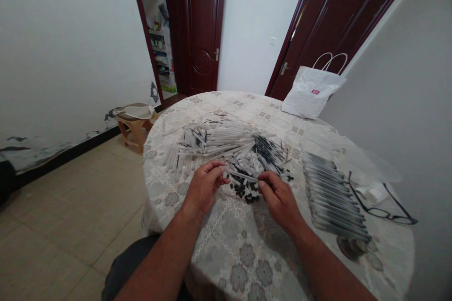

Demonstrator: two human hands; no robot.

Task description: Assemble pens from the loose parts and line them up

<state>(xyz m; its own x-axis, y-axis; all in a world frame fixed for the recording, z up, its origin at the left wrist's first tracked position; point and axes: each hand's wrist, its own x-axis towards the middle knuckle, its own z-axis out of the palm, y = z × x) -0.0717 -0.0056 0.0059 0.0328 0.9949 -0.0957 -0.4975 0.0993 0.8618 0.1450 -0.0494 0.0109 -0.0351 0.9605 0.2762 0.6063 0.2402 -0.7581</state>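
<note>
Head view: from where I stand in the room, I see the two bare hands meeting over the middle of the round table (264,270), a slim pale tube (245,177) stretched between them. The left hand (205,183) has its thumb and forefinger closed on the tube's left end, the other fingers curled. The right hand (278,195) pinches the other end between thumb and forefinger. The tube lies nearly level, sloping down a little to the right of the frame.

Just below it sits a scatter of small black pieces (243,191). Beyond the hands, a wide, loose heap of whitish tubes (226,138) spreads over the patterned cloth (247,254), and at its right side lies a bundle of dark thin sticks (266,150). At the right of the frame a neat row of grey tubes (332,193) runs down the table, with black-rimmed glasses (390,217) beside it and a small round object (353,247) at its near end, too blurred for me to name.

A white bag with handles (312,91) stands at the table's far right edge. At the left, near the wall, there's a stool (136,129) with something pale on its seat.
</note>
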